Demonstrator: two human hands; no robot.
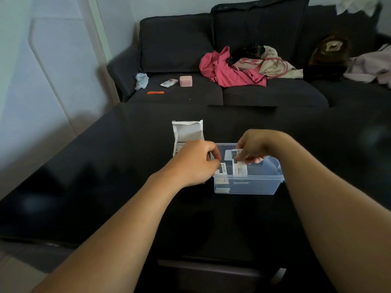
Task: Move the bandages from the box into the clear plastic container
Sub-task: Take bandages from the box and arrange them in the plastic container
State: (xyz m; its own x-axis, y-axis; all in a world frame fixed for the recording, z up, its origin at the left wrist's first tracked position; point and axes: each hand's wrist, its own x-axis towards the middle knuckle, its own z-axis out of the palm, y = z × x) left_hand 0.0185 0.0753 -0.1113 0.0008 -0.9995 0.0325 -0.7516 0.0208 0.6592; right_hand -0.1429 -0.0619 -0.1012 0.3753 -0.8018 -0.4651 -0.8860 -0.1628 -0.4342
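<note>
A white cardboard box (187,132) stands open on the black table, with bandage packets showing inside. Just to its right sits the clear plastic container (249,185). My right hand (256,146) hovers over the container and pinches a white bandage packet (239,163) that hangs down into it. My left hand (196,161) is between box and container, fingers curled at the container's left rim by another packet (222,169) standing inside. Whether the left fingers grip that packet is hidden. More packets lie low at the container's left end.
The glossy black table (105,197) stretches wide on all sides. Behind it stands a dark sofa (254,94) with pink clothing (224,70), a bag, a small pink box (185,81), a white packet and an orange strip.
</note>
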